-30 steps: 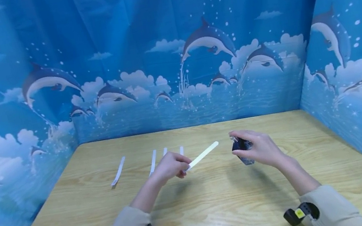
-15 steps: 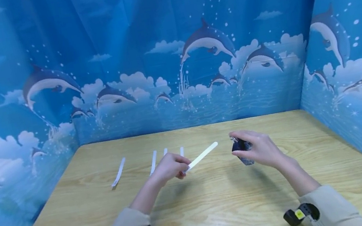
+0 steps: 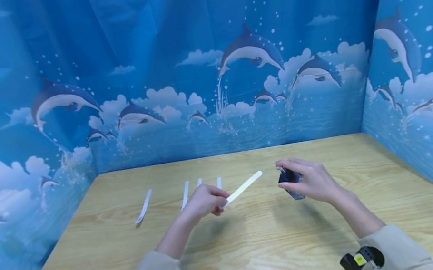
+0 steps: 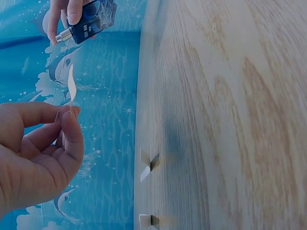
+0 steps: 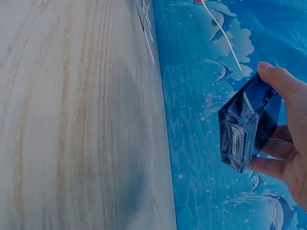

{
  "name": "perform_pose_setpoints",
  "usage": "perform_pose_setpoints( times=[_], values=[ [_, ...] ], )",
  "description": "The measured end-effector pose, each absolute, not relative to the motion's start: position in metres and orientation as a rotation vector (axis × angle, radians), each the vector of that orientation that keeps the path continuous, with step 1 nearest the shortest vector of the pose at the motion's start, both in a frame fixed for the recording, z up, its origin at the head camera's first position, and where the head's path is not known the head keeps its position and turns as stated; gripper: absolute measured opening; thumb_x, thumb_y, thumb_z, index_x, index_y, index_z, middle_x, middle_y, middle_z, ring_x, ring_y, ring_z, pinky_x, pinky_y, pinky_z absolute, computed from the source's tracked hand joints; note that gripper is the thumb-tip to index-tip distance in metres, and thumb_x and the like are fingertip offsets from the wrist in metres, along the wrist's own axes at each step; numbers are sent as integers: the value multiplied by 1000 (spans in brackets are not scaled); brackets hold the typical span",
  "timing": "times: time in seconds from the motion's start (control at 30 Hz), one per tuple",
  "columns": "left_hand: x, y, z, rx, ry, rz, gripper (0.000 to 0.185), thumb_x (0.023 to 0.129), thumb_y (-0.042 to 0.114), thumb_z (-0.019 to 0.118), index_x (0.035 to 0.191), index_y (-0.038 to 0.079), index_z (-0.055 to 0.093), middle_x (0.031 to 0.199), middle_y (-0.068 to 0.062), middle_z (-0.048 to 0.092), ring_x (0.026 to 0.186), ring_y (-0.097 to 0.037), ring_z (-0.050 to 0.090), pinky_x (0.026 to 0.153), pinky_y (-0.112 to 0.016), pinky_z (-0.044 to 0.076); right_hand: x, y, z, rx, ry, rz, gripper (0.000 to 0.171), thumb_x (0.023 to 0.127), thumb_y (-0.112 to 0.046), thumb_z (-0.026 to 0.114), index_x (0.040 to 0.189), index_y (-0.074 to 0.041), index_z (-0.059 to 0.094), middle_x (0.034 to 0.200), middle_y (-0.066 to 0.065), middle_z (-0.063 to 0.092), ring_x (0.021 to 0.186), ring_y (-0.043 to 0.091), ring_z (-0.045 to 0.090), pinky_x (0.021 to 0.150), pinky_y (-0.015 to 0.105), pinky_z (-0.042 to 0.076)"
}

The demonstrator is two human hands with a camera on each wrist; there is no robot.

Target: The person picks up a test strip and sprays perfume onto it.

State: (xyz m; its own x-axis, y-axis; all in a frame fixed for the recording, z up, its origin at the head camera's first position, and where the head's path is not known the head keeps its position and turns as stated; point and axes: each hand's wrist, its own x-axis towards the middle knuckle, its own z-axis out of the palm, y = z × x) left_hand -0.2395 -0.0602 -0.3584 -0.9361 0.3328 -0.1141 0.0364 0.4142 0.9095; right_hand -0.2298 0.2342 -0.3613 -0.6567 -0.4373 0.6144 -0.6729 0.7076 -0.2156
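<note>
There is one small dark blue glass bottle (image 3: 290, 180). There are five thin white paper strips in all: one long strip (image 3: 242, 187) is held up in the air, and four strips lie on the one light wooden table (image 3: 261, 243), at (image 3: 143, 206), (image 3: 185, 194), (image 3: 199, 182) and (image 3: 218, 182). Two hands show, one left hand (image 3: 204, 201) and one right hand (image 3: 311, 178).

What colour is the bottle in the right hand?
Dark blue glass bottle, clearest in the right wrist view.

Wooden table (image 3: 261, 243) with four white paper strips (image 3: 143, 206).
</note>
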Motion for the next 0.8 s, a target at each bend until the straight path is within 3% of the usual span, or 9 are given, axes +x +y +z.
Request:
perform_pose_setpoints(
  times=[0.47,0.7,0.8],
  values=[
    [-238,-62,-356,329,2430,1528,18,83,-6,58,99,-8,67,84,-18,65,58,-16,58,53,-25,55,-228,235,-361,831,-2378,577,51,74,-25,77,120,-10,61,115,11,62,97,29,62,73,43,56],
    [-240,-65,-356,330,2417,1548,19,83,-6,58,100,-9,66,81,-14,65,56,-13,57,53,-25,55,-230,236,-360,781,-2428,644,53,77,-25,76,124,-10,58,121,12,60,105,31,59,80,46,54],
    [-241,-66,-356,340,2397,1571,20,82,-6,57,100,-12,65,82,-19,64,55,-13,57,53,-24,54,-230,236,-360,778,-2448,668,54,77,-26,76,125,-11,57,122,11,59,108,30,57,83,46,52]
  ],
)
